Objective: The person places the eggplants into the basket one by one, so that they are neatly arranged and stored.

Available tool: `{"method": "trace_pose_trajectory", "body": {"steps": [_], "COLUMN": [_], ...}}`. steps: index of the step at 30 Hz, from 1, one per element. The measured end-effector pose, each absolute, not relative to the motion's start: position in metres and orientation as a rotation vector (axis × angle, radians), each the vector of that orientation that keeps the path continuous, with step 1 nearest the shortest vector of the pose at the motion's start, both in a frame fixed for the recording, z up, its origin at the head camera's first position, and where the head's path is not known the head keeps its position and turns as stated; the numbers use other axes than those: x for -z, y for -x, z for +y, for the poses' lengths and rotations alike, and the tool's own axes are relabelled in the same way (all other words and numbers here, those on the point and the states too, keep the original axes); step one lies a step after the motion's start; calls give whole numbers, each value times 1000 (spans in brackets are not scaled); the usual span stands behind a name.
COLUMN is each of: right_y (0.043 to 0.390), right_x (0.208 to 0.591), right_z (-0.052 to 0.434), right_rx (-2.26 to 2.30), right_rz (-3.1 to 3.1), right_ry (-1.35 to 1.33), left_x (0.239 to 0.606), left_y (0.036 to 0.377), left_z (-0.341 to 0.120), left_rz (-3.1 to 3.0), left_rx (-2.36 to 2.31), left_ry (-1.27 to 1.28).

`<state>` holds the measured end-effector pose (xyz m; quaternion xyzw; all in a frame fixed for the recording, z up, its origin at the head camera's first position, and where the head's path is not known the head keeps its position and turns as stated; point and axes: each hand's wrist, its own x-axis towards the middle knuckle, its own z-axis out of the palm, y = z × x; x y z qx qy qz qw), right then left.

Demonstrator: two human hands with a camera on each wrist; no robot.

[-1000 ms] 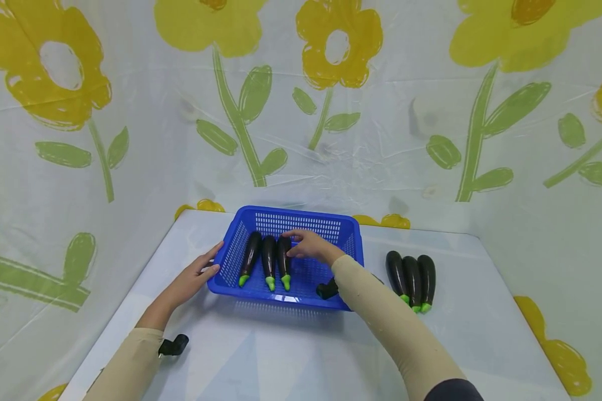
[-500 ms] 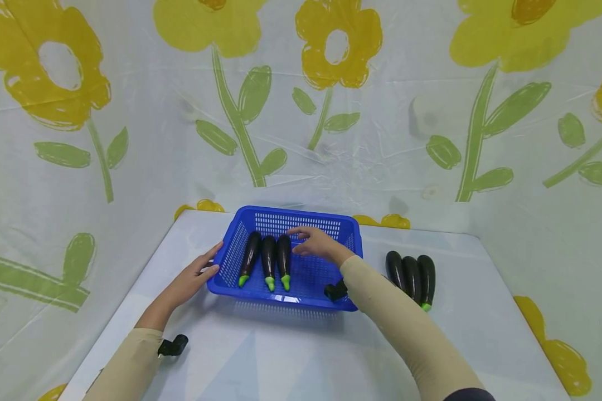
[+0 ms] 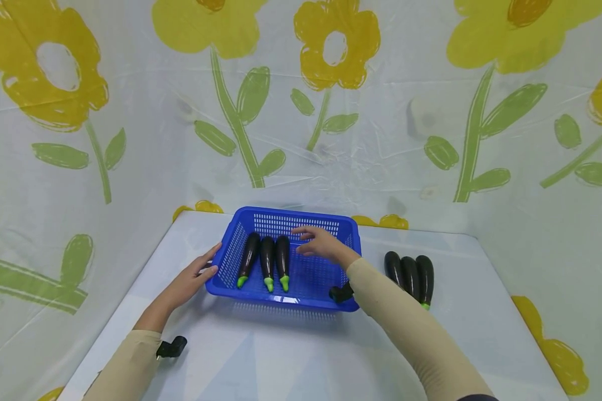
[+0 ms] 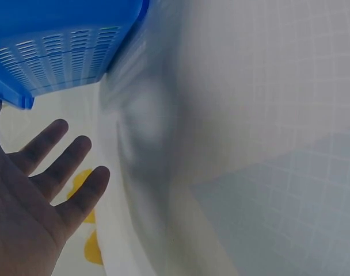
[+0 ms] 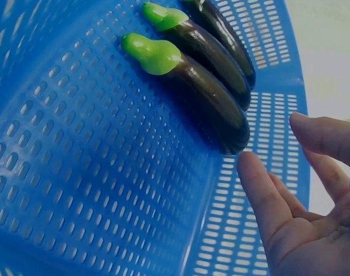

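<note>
In the head view, a blue perforated basket [image 3: 301, 298] sits at the centre of a white table [image 3: 281, 356], and 3 eggplants [image 3: 267, 257] lie side by side in its left half, green caps toward the near rim. The right hand [image 3: 322, 245] hovers over the basket just right of those eggplants, fingers loosely spread and holding nothing. The left hand [image 3: 193, 277] lies against the basket's left outer wall, fingers straight, thumb near the rim. Right of the basket, 3 more eggplants [image 3: 410, 273] lie together on the table, partly hidden by the right forearm. In the left wrist view, the left hand [image 4: 31, 201] fills the lower left with fingers spread, and the basket's corner [image 4: 60, 52] shows in the upper left just above the fingertips. In the right wrist view, the right hand [image 5: 313, 207] at lower right is relaxed and empty, its fingertips just beside the rounded end of the nearest eggplant [image 5: 192, 86] on the basket floor [image 5: 94, 184].
</note>
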<state>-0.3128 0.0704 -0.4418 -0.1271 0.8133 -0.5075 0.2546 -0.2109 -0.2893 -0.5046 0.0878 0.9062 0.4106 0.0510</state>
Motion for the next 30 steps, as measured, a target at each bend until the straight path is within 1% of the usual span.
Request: {"method": "trace_pose_trajectory", "body": {"steps": [30], "right_y": [307], "right_x": [433], "right_z": [107], "right_rx": [1462], "right_rz": [2245], "right_ry": [333], "left_x": [505], "left_y": [212], "left_z": [-290], "left_rz": [2745], "left_rx": [-1266], "left_ry": [-268]}}
